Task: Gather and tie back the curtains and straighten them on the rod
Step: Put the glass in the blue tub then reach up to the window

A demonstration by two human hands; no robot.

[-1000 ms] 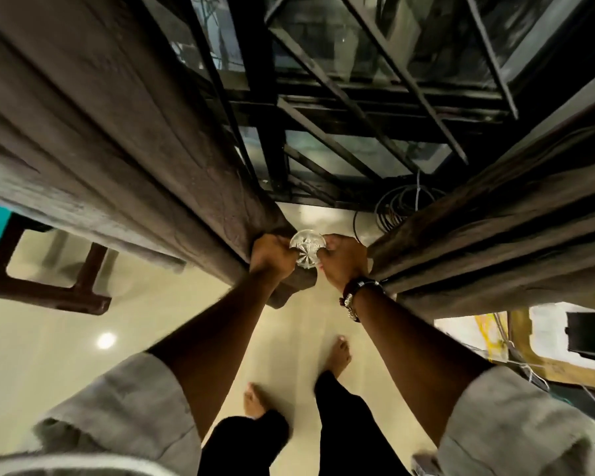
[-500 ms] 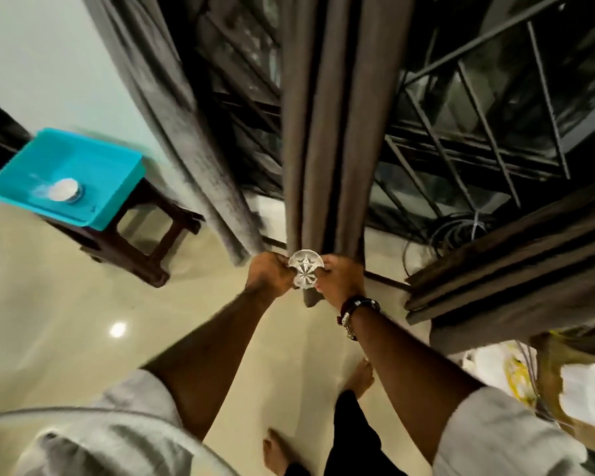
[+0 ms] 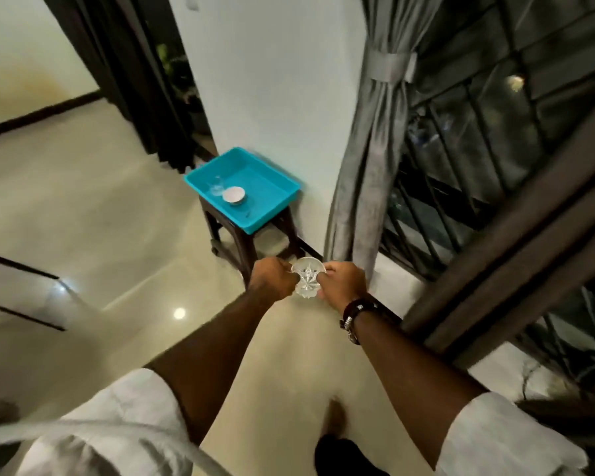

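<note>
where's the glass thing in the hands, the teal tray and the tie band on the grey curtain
glass piece [image 3: 308, 277]: head view, its star-cut centre.
teal tray [image 3: 272, 187]: head view, bare floor of the tray.
tie band [image 3: 390, 66]: head view, middle of the strap around the grey curtain.

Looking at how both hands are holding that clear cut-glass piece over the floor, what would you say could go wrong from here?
1. The cut-glass piece is pinched only at its edges by the left hand and right hand above the hard, glossy floor; a slip would likely break it.
2. The dark stool carrying the blue tray stands just ahead, so a step forward might bump it.
3. The picture is motion-blurred, suggesting quick movement that may loosen the hold.
</note>
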